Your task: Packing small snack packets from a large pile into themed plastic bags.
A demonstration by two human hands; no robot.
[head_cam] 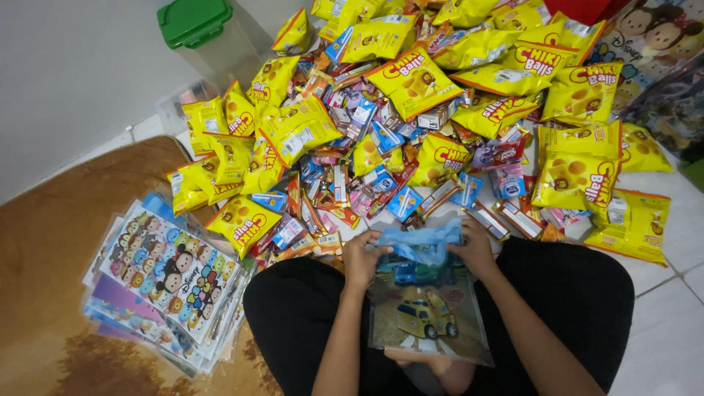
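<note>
The person is sitting cross-legged on the floor, holding a clear printed bag (429,308) over the lap at 6 o'clock in the view. The left hand (363,258) is pinching the bag's mouth at its 10 o'clock corner, fingers clamped on the film; the right hand (475,249) is gripping the opposite corner at 2 o'clock, also closed on it. The top is bunching into blue folds between them. To do this well, both hands should probably be pulling evenly apart, keeping the mouth wide and level so the film is not twisting or tearing. Just beyond the hands, at 12 o'clock, a snack heap (411,125) of yellow pouches and small packs is crowding right up to the knees, leaving little room forward. A stack of patterned bags (165,275) is lying at 9 o'clock on the brown rug (44,264). Bare tile (675,323) is showing at 4 o'clock, seemingly the freest side.
</note>
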